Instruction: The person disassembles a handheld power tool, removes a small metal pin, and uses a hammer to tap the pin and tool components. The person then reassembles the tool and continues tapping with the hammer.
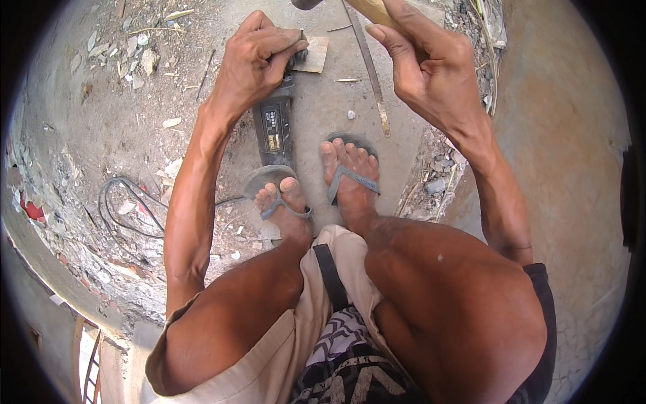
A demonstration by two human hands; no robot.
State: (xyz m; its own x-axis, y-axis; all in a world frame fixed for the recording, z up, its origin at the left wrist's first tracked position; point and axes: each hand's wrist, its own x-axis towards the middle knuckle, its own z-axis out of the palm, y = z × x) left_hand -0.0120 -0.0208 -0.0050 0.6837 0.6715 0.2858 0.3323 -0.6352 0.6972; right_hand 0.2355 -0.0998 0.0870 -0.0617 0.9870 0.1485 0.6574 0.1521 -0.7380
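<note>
My left hand (252,60) is at the top centre, thumb and fingers pinched on a small, thin dark metal piece (302,35) that stands upright. Just under those fingers is the dark head of a power tool that looks like an angle grinder (274,131); its black body lies on the ground, back end at my left sandal. A small pale flat square (316,55) lies beside the pinched piece. In my right hand (434,67), raised at the upper right, is the wooden handle of a hammer (371,12). Only part of its dark head shows at the top edge.
A long narrow rusty strip (367,64) lies between my hands. My sandalled feet (351,168) are close behind the tool. A dark cable (128,195) loops on the left among rubble (148,62). Smooth concrete (552,148) spreads along the right.
</note>
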